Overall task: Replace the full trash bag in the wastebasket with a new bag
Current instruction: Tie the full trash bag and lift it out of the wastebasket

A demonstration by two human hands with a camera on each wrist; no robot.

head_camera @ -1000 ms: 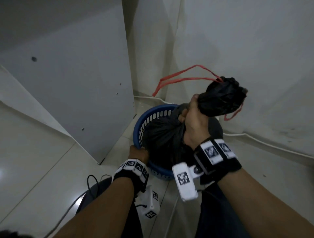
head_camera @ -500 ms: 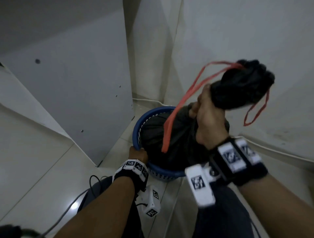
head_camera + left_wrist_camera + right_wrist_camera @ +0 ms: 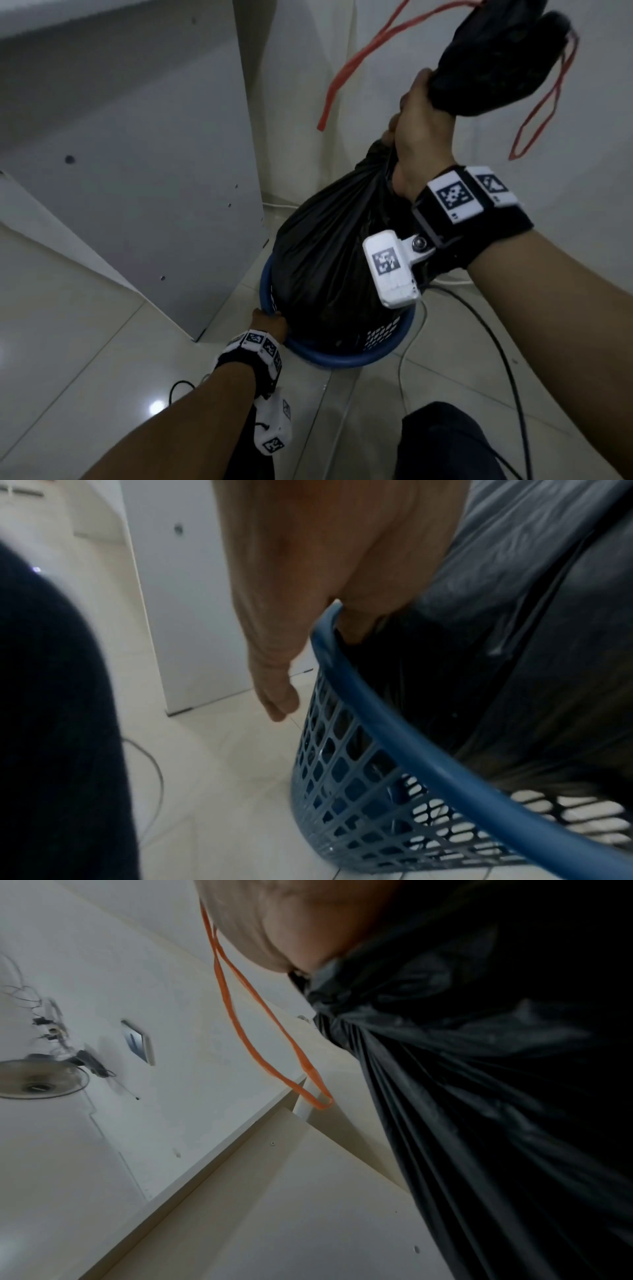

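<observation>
A full black trash bag [image 3: 329,253] rises partly out of a blue mesh wastebasket [image 3: 387,346] on the tiled floor. My right hand [image 3: 421,133] grips the bag's gathered neck and holds it high; the bunched top [image 3: 493,58] and red drawstring loops [image 3: 356,61] stick out above my fist. The right wrist view shows the bag's pleated neck [image 3: 445,1069] under my palm and an orange-red drawstring loop [image 3: 274,1047] dangling. My left hand [image 3: 269,322] grips the wastebasket's near rim; in the left wrist view my thumb hooks inside the rim [image 3: 394,718] and my fingers [image 3: 277,696] hang outside.
A white cabinet panel [image 3: 144,164] stands close on the basket's left. White walls [image 3: 445,192] close the corner behind. Cables [image 3: 493,342] trail on the floor to the right and by my left forearm. My dark-clothed legs [image 3: 442,445] are at the bottom.
My right hand has lifted the bag upward, so most of the bag now stands above the basket rim. The drawstring loops swing. My left hand stays on the rim.
</observation>
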